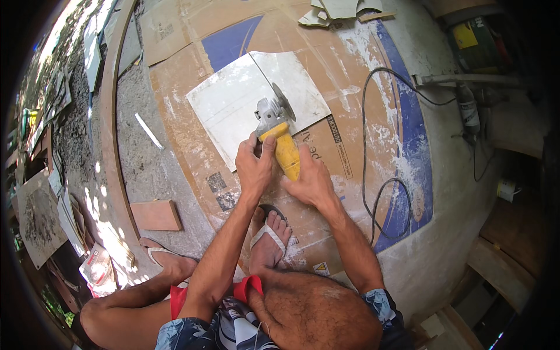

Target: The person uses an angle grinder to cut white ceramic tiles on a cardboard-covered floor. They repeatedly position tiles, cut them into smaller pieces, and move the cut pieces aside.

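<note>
Both my hands hold a yellow angle grinder (286,153) with a grey metal head and a thin round disc (283,102). My left hand (255,166) grips it near the head, its thumb lying along the yellow collar. Around the rear of the yellow body, my right hand (313,182) is closed. Beneath the grinder lies a white tile (221,105), flat on printed cardboard. A dark straight line runs from the tile's far edge toward the disc. Whether the disc touches the tile I cannot tell.
Brown cardboard (350,146) dusted with white covers the floor. A black cord (364,146) loops across it on the right. Broken tile pieces (338,7) lie at the far end. To the left are a wooden strip (109,116), a brown block (156,216) and a white sliver (149,130).
</note>
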`<state>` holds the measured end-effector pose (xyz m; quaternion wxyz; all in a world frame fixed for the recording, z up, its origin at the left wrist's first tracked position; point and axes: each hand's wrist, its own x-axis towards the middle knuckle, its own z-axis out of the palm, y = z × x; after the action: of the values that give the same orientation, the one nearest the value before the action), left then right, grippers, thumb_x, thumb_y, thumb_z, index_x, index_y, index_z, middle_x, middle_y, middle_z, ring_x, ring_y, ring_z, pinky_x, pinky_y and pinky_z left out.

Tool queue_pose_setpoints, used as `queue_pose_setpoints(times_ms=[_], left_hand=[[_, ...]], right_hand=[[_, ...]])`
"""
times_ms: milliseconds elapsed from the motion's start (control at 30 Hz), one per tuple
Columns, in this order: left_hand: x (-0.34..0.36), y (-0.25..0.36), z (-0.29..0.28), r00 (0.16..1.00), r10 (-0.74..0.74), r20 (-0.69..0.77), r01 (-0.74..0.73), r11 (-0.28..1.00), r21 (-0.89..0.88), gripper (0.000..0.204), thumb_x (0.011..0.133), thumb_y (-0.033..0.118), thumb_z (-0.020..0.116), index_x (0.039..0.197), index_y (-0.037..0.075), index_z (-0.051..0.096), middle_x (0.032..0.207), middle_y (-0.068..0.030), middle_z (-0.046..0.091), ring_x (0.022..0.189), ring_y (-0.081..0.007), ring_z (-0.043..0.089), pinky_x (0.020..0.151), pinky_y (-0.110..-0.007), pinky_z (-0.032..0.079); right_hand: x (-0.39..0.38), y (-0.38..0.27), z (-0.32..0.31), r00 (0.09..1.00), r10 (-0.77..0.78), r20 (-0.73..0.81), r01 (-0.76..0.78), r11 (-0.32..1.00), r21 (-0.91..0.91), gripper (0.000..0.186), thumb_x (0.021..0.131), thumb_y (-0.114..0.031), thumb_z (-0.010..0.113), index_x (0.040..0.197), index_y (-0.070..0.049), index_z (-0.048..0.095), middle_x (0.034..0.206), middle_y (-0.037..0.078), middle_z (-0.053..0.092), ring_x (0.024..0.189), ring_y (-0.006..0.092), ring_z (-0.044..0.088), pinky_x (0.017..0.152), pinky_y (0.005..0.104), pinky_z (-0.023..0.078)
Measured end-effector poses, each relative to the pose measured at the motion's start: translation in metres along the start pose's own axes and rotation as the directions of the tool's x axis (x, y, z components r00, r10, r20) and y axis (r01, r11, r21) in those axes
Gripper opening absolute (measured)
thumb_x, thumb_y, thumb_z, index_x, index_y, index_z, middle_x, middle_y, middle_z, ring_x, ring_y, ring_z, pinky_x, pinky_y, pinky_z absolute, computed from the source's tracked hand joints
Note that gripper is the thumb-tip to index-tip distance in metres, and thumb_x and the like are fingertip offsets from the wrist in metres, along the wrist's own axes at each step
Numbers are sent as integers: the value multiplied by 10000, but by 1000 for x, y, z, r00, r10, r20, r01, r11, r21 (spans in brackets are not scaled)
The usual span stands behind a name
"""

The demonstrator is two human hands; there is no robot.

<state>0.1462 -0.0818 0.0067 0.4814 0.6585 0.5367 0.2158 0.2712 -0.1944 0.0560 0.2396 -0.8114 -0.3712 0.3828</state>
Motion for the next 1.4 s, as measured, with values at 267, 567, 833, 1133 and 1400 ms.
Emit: queue_pose_setpoints(times_ms=[267,567,833,1133,1400], left_hand=[[-7,0,2,1000,0,4,0,1000,2,654,1045,529,736,1307,-70,714,987,-195,687,871,-294,677,795,-428,550],[-13,4,1,999,-16,36,15,1000,22,647,1043,546,732,1288,-52,723,972,-186,680,876,-296,674,794,-434,547],[-21,8,1,999,-25,47,24,999,27,677,1043,553,731,1303,-72,716,988,-182,684,885,-294,682,799,-429,551],[-30,0,5,997,-50,52,49,999,16,738,1035,583,727,1382,-68,696,1011,-185,691,912,-296,694,816,-431,554],[-36,4,3,994,-64,83,62,998,32,740,1040,588,715,1362,-78,700,1017,-198,696,916,-311,691,818,-439,548]], right_hand=[[-6,4,0,1000,0,0,0,1000,-4,646,801,-231,815,1264,29,447,986,363,727,950,582,713,863,624,567],[-12,4,-1,1000,25,11,-24,1000,-8,631,805,-220,807,1264,23,449,995,362,725,955,582,710,865,625,566],[-19,7,-3,1000,16,-6,-16,1000,3,639,798,-214,812,1266,27,449,990,366,725,949,584,711,859,627,569],[-27,12,-2,999,37,6,-37,999,19,649,791,-205,807,1283,27,453,994,372,723,958,597,703,863,634,565],[-33,15,-3,999,32,16,-33,999,7,661,791,-203,806,1297,21,443,974,367,725,937,598,703,845,639,565]])
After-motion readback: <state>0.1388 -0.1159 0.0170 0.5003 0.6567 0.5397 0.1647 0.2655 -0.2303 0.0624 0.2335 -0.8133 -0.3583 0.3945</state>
